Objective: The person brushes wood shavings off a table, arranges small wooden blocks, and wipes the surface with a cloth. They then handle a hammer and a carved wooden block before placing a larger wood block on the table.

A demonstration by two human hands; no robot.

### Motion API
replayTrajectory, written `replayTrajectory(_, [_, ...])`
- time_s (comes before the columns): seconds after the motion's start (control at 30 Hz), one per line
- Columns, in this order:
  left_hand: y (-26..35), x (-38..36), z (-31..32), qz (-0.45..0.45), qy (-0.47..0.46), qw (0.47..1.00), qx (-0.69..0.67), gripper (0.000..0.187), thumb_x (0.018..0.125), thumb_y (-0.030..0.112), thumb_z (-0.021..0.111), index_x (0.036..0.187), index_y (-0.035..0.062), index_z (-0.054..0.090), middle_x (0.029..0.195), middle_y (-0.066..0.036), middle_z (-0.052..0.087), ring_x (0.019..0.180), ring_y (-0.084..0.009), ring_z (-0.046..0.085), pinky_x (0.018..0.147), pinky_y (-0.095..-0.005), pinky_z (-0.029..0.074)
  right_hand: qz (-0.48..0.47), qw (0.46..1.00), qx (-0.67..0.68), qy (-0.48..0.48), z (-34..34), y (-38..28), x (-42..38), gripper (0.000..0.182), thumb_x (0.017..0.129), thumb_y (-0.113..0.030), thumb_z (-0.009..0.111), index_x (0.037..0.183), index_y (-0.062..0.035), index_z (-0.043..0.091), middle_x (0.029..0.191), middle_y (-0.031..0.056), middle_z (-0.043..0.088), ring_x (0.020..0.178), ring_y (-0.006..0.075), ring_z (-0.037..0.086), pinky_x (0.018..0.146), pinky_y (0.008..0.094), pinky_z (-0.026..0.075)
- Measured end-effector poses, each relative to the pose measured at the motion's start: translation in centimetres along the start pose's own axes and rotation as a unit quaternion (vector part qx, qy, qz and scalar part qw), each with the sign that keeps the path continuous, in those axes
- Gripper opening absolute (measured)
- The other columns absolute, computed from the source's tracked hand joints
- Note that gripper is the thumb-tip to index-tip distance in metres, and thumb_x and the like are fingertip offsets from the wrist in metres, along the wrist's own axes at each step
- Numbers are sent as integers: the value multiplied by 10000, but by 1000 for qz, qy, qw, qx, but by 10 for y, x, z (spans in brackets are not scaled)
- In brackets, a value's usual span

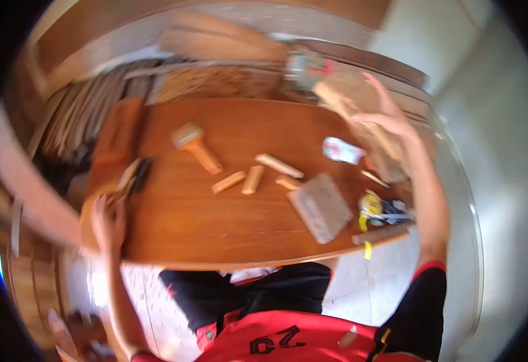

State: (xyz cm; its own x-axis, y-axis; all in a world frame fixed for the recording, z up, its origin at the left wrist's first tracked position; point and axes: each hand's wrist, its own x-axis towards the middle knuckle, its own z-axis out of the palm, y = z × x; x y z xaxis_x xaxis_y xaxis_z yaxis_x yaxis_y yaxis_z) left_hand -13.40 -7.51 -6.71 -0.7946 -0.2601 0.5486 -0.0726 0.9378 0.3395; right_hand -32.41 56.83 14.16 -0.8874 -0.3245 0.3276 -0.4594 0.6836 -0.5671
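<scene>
My right hand is raised over the table's far right corner, its fingers closed on a thick, rough-edged piece of wood. On the left end of the table, my left hand is blurred, with its fingers curled. Just beyond those fingers lies a tool with a light wooden part and a dark part; I cannot tell what the hand grips. An orange-handled brush lies on the brown table. Several small wood strips are near the middle, beside a flat greyish wooden block.
A crumpled white packet sits at the right. Near the front right edge are a yellow-and-black tape measure and a narrow wood strip. Stacked boards lie beyond the table, and a pale wall rises at the right.
</scene>
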Motion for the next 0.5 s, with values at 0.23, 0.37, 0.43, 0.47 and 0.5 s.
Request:
replayTrajectory(0.23, [22, -1, -14, -4, 18, 999, 33, 347, 910, 306, 699, 1141, 52, 646, 1141, -150, 633, 1091, -351, 586, 950, -443, 452, 14, 993, 102, -63, 177, -139, 99, 971, 658, -327, 916, 1489, -104, 466, 1441, 191, 537, 1330, 278, 519, 1079, 400, 428])
replayTrajectory(0.37, [23, 1, -13, -17, 20, 1000, 6, 336, 898, 283, 707, 1129, 48, 643, 1131, -147, 634, 1068, -347, 592, 935, -438, 458, 6, 977, 155, -146, 320, -219, 170, 999, 594, -468, 921, 1436, -99, 529, 1372, 201, 596, 1227, 297, 603, 1003, 419, 497])
replayTrajectory(0.43, [24, 3, -15, -15, 20, 1000, 7, 336, 893, 275, 709, 1131, 48, 642, 1131, -147, 634, 1066, -347, 592, 933, -437, 459, -12, 984, 142, -106, 392, -256, 195, 1040, 553, -496, 916, 1436, -103, 531, 1404, 208, 573, 1256, 307, 586, 1056, 413, 479])
replayTrajectory(0.47, [24, 2, -15, -16, 17, 1000, 8, 336, 890, 272, 710, 1132, 48, 641, 1131, -147, 633, 1066, -346, 592, 932, -437, 459, 11, 985, 120, -127, 409, -280, 202, 1062, 531, -505, 915, 1439, -110, 531, 1417, 202, 561, 1281, 313, 566, 1079, 411, 461])
replayTrajectory(0.5, [23, 2, -15, -17, 14, 1000, 4, 342, 886, 264, 711, 1140, 48, 640, 1133, -148, 633, 1069, -347, 591, 934, -438, 458, 38, 986, 104, -128, 445, -288, 218, 1083, 527, -547, 900, 1449, -122, 523, 1409, 195, 566, 1281, 318, 563, 1087, 408, 451])
